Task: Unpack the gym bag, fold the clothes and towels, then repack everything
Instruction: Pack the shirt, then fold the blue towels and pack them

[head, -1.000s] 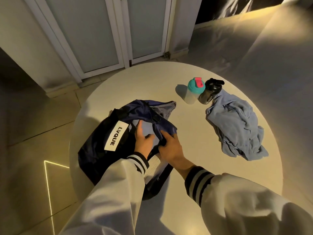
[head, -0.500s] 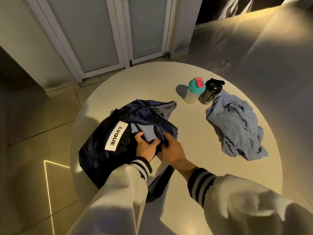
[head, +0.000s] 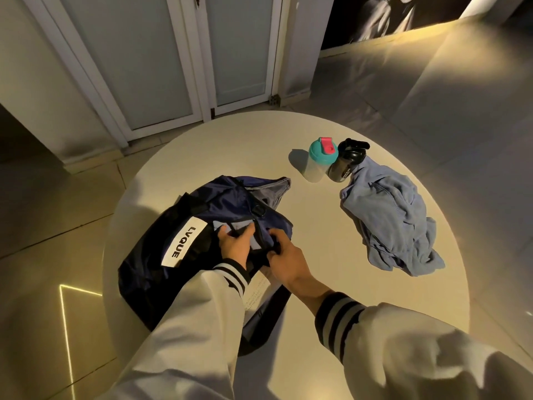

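On the near left of the table (head: 331, 226), our left hand (head: 235, 245) pinches pale blue cloth (head: 243, 226) inside the gym bag (head: 150, 255), while our right hand (head: 285, 262) grips its rim.

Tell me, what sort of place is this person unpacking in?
Probably a room in a home or small studio, though I can't be sure. The round cream table stands on glossy pale floor tiles, and white-framed frosted-glass doors are just behind it, which suggests an indoor living space.

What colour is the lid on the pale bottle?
Teal lid with a pink-red flip tab; the head view shows it best.
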`<control>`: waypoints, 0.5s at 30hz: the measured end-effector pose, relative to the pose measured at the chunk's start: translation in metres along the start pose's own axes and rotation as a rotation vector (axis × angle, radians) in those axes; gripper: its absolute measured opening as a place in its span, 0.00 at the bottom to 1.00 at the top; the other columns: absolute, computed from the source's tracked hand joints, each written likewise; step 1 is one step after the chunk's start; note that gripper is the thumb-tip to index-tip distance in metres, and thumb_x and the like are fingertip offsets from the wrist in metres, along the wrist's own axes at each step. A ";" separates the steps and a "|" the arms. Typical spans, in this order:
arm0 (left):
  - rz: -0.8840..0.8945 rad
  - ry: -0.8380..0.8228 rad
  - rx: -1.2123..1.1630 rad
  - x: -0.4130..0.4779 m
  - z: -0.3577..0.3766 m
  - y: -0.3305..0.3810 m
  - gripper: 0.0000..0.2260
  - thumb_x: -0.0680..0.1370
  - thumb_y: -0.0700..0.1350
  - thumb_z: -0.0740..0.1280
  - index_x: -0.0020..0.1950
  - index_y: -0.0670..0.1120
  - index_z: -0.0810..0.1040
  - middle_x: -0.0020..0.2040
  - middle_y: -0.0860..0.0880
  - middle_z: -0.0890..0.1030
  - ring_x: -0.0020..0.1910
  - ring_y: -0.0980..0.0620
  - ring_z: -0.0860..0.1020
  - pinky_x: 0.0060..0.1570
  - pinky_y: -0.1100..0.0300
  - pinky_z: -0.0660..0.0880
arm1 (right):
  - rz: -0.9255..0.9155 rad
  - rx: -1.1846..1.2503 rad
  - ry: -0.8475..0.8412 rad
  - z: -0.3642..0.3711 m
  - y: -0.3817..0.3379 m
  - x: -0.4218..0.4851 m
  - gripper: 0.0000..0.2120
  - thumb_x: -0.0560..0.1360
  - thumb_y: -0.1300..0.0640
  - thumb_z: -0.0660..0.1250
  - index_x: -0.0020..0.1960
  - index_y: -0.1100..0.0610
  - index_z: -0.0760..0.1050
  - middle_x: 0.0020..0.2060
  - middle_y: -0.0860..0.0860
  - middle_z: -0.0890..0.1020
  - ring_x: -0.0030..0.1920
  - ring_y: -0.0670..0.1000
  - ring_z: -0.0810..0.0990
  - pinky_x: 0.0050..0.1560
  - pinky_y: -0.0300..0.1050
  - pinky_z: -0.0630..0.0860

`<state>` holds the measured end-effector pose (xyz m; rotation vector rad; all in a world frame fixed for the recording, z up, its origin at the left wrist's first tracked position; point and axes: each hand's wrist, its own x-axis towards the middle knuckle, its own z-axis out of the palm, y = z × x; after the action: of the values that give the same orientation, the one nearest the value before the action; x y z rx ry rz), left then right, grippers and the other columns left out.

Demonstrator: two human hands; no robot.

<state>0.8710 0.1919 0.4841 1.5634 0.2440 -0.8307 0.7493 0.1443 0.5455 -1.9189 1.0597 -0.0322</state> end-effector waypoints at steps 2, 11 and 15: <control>-0.019 -0.046 -0.008 0.025 0.004 -0.012 0.47 0.54 0.61 0.80 0.72 0.56 0.69 0.64 0.46 0.79 0.62 0.43 0.79 0.64 0.41 0.75 | -0.006 -0.057 -0.013 0.002 0.001 0.005 0.23 0.82 0.54 0.58 0.75 0.41 0.61 0.61 0.56 0.80 0.54 0.62 0.80 0.55 0.56 0.78; -0.090 -0.210 -0.186 -0.015 0.009 0.019 0.14 0.79 0.33 0.64 0.64 0.42 0.74 0.60 0.37 0.79 0.60 0.42 0.78 0.56 0.52 0.76 | -0.016 -0.189 -0.001 0.006 0.011 0.022 0.28 0.84 0.51 0.55 0.80 0.38 0.49 0.68 0.58 0.69 0.58 0.62 0.77 0.60 0.55 0.75; -0.068 -0.214 -0.210 -0.006 0.012 0.017 0.20 0.79 0.31 0.64 0.69 0.44 0.71 0.55 0.43 0.79 0.57 0.44 0.79 0.52 0.52 0.77 | -0.025 -0.171 -0.008 0.006 0.012 0.031 0.27 0.83 0.54 0.56 0.79 0.38 0.54 0.64 0.55 0.77 0.56 0.59 0.79 0.57 0.56 0.78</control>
<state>0.8726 0.1798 0.5020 1.2662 0.2217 -0.9856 0.7633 0.1250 0.5215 -2.0843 1.0623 0.0537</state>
